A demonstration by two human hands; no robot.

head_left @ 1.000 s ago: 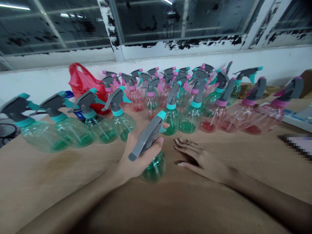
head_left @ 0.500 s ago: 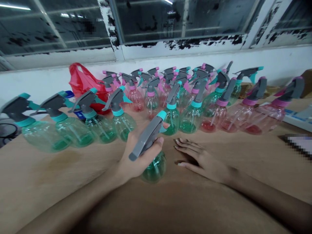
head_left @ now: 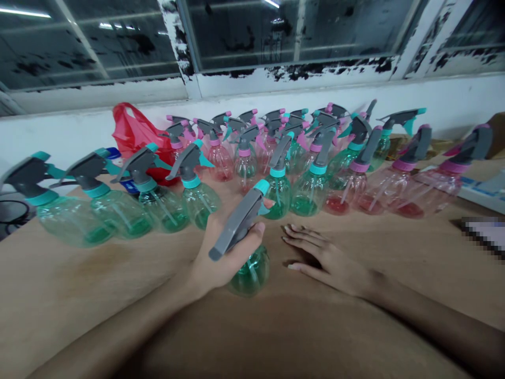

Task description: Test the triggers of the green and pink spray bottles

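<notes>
My left hand (head_left: 224,258) is closed round the neck of a green spray bottle (head_left: 250,273) that stands on the table in front of me. The bottle's grey spray head with its turquoise nozzle rises above my fingers and points away to the right. Much of the neck is hidden behind the hand. To the right, my right hand (head_left: 323,252) rests on the tabletop with fingers stretched out, holding nothing. Just beyond the hands stand a green spray bottle (head_left: 277,195) and another green spray bottle (head_left: 310,195).
Several green bottles (head_left: 134,210) line the left side, and several pink bottles (head_left: 418,192) the right. More spray bottles crowd behind, near a red plastic bag (head_left: 138,131). A pixelated flat object (head_left: 487,234) lies at the right edge. Windows (head_left: 295,37) and a white wall stand behind.
</notes>
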